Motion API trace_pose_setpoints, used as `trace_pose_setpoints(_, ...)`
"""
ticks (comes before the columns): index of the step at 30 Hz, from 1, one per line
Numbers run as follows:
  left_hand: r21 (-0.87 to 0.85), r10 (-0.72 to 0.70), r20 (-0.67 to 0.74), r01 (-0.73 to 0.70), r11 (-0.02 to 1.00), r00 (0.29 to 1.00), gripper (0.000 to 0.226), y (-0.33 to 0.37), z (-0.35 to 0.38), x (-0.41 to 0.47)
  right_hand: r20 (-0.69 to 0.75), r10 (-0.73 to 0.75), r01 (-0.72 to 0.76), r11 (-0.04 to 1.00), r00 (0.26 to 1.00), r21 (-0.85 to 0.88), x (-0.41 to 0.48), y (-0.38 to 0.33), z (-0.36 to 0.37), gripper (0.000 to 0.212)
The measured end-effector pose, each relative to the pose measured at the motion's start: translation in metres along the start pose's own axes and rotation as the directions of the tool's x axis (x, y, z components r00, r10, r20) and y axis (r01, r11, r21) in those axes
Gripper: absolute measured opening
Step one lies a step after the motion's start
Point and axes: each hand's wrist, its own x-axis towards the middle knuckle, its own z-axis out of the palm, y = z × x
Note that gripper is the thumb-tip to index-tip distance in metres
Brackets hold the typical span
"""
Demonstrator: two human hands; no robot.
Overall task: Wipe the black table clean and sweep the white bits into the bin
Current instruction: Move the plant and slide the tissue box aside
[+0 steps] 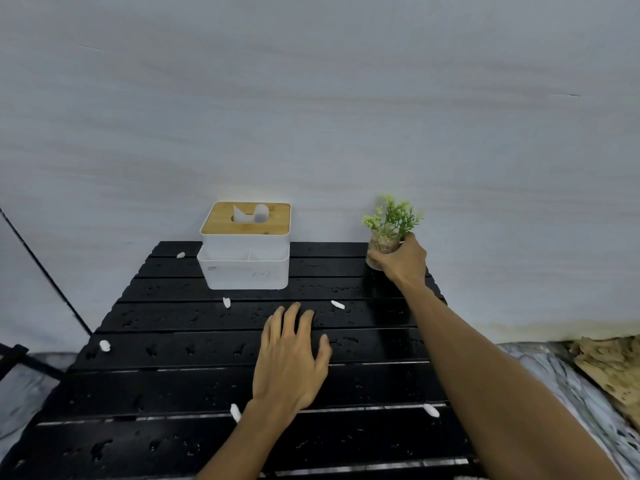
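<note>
Evidently clearing comes first: the right hand (403,261) grips the small potted plant (388,233) at the black table's (194,386) far right corner, the left hand (291,358) lies flat and relaxed mid-table, white bits (105,345) remain scattered, and no bin shows.

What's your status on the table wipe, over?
Left grip flat on black table; right grip round plant pot. White bits scattered, unswept. Tissue box in the way; no bin visible.
</note>
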Motion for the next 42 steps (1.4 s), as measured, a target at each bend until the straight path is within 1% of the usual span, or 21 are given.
trace_pose_setpoints(8, -0.02, 0.001, -0.017, -0.001, 1.0, 1.0, 0.056, 0.0, 0.001, -0.001, 0.011, -0.014, 0.015, 1.0, 1.0, -0.006, 0.001, 0.008, 0.003, 0.065)
trace_pose_setpoints(12, -0.087, -0.002, -0.022, 0.0, 0.996, 1.0, 0.055, 0.0, -0.003, 0.0, 0.031, 0.045, -0.045, 0.999, 0.998, -0.006, -0.015, 0.007, 0.001, 0.072)
trace_pose_setpoints(13, -0.127, -0.003, -0.028, 0.0, 0.992, 1.0, 0.055, 0.0, -0.004, 0.001, -0.001, 0.069, -0.069, 0.998, 0.998, 0.003, -0.024, 0.006, 0.002, 0.073)
trace_pose_setpoints(15, -0.221, -0.011, -0.054, -0.001, 0.975, 0.998, 0.054, 0.0, -0.01, 0.004, -0.131, 0.099, -0.093, 0.994, 0.986, 0.05, -0.049, 0.002, 0.005, 0.069)
trace_pose_setpoints(17, -0.295, -0.022, -0.104, -0.01, 0.956, 0.994, 0.053, -0.002, -0.02, 0.007, -0.26, 0.034, -0.006, 0.994, 0.965, 0.107, -0.079, -0.006, 0.012, 0.059)
trace_pose_setpoints(18, -0.326, -0.03, -0.139, -0.017, 0.945, 0.99, 0.053, -0.005, -0.026, 0.009, -0.277, -0.031, 0.067, 0.99, 0.96, 0.122, -0.091, -0.011, 0.016, 0.055)
trace_pose_setpoints(19, -0.352, -0.043, -0.181, -0.024, 0.936, 0.983, 0.053, -0.009, -0.034, 0.012, -0.249, -0.111, 0.145, 0.982, 0.962, 0.123, -0.101, -0.017, 0.021, 0.055)
trace_pose_setpoints(20, -0.371, -0.061, -0.227, -0.029, 0.928, 0.972, 0.053, -0.015, -0.041, 0.015, -0.179, -0.194, 0.217, 0.968, 0.965, 0.121, -0.108, -0.023, 0.027, 0.057)
trace_pose_setpoints(22, -0.396, -0.107, -0.308, -0.025, 0.918, 0.945, 0.057, -0.032, -0.057, 0.024, 0.038, -0.325, 0.318, 0.94, 0.945, 0.123, -0.117, -0.037, 0.037, 0.07)
trace_pose_setpoints(24, -0.407, -0.143, -0.331, -0.005, 0.913, 0.933, 0.067, -0.053, -0.07, 0.035, 0.235, -0.394, 0.378, 0.919, 0.889, 0.111, -0.12, -0.051, 0.046, 0.09)
trace_pose_setpoints(25, -0.406, -0.157, -0.323, 0.013, 0.914, 0.933, 0.073, -0.064, -0.076, 0.041, 0.301, -0.413, 0.404, 0.91, 0.86, 0.095, -0.121, -0.058, 0.051, 0.1)
trace_pose_setpoints(27, -0.395, -0.176, -0.281, 0.054, 0.917, 0.943, 0.087, -0.087, -0.085, 0.055, 0.379, -0.43, 0.442, 0.895, 0.819, 0.06, -0.12, -0.069, 0.061, 0.115)
trace_pose_setpoints(29, -0.4, -0.175, -0.219, 0.075, 0.913, 0.96, 0.101, -0.106, -0.09, 0.068, 0.414, -0.434, 0.47, 0.882, 0.8, 0.016, -0.116, -0.076, 0.072, 0.123)
trace_pose_setpoints(31, -0.449, -0.16, -0.156, 0.074, 0.89, 0.975, 0.111, -0.122, -0.092, 0.08, 0.433, -0.437, 0.497, 0.867, 0.788, -0.029, -0.111, -0.08, 0.081, 0.127)
trace_pose_setpoints(33, -0.51, -0.137, -0.094, 0.07, 0.857, 0.986, 0.116, -0.133, -0.09, 0.089, 0.439, -0.443, 0.516, 0.854, 0.782, -0.057, -0.107, -0.083, 0.088, 0.127)
trace_pose_setpoints(35, -0.505, -0.114, -0.061, 0.068, 0.86, 0.992, 0.116, -0.142, -0.086, 0.097, 0.434, -0.442, 0.517, 0.853, 0.785, -0.065, -0.104, -0.086, 0.094, 0.126)
trace_pose_setpoints(37, -0.475, -0.11, -0.074, 0.062, 0.878, 0.991, 0.111, -0.147, -0.081, 0.102, 0.422, -0.442, 0.506, 0.861, 0.792, -0.047, -0.103, -0.088, 0.098, 0.123)
trace_pose_setpoints(42, -0.48, -0.132, -0.172, 0.034, 0.877, 0.976, 0.1, -0.146, -0.07, 0.104, 0.367, -0.474, 0.507, 0.862, 0.801, 0.008, -0.104, -0.084, 0.106, 0.106)
